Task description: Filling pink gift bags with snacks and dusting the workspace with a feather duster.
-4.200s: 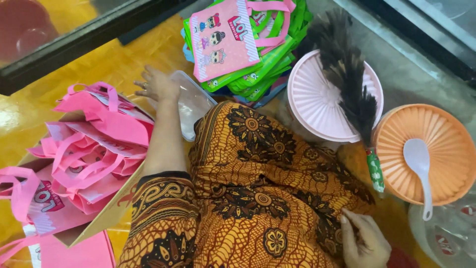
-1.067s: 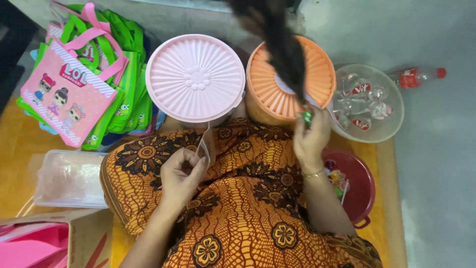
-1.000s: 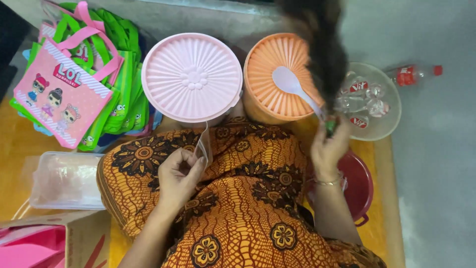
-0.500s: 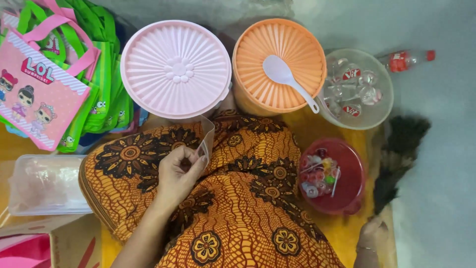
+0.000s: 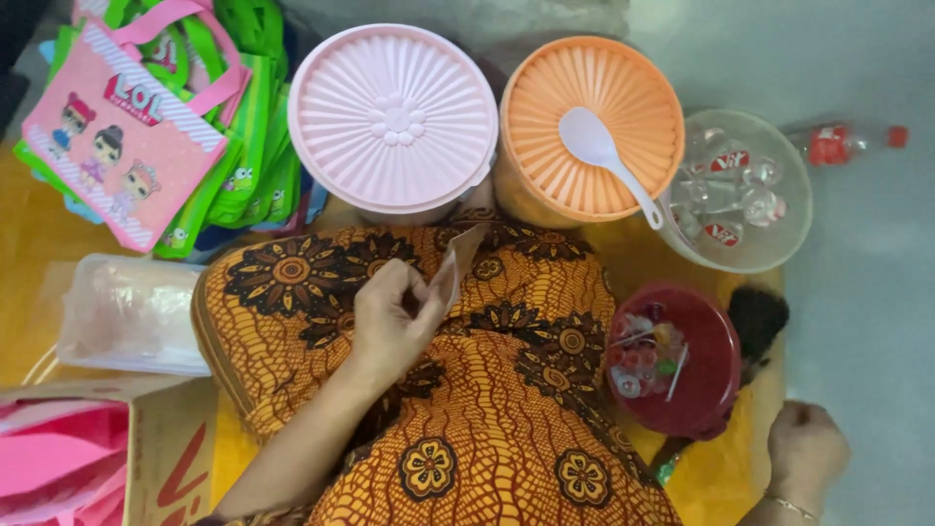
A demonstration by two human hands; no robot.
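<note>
Fingers of the left hand pinch a small clear plastic bag over the patterned lap — pink lidded tub just beyond the fingertips. Right hand rests curled near the red bowl — closed, apparently on the feather duster.

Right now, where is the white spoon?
In the head view, the white spoon lies on the orange lid, upper right of centre, between the pink lid and the clear bowl.

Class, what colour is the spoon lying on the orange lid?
White. The spoon lies on the ribbed orange lid, clearest in the head view.
</note>
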